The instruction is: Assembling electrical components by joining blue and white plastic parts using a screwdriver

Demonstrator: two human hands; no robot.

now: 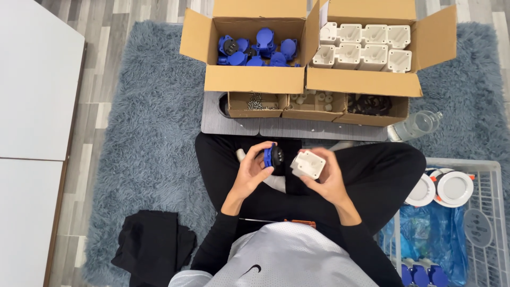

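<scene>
A black cloth [154, 250] is lying crumpled on the grey rug [143, 133] at the far left, out of the way. Further right, the left hand [249, 175] is curling its fingers around a blue socket part [272, 157], holding it face-on toward the other piece, seemingly so the two can be lined up. Just beside it, the right hand [329, 178] is gripping a white housing [308, 163] between thumb and fingers, tilting its open side toward the blue part; the two parts are sitting close over the lap, whether touching is hard to tell. Ahead, a carton of blue parts [255, 50] and a carton of white housings [366, 48] are standing open within reach, with small trays of screws [256, 103] below them. At the far right, a white wire basket [494, 212] is holding round white fittings [454, 187].
</scene>
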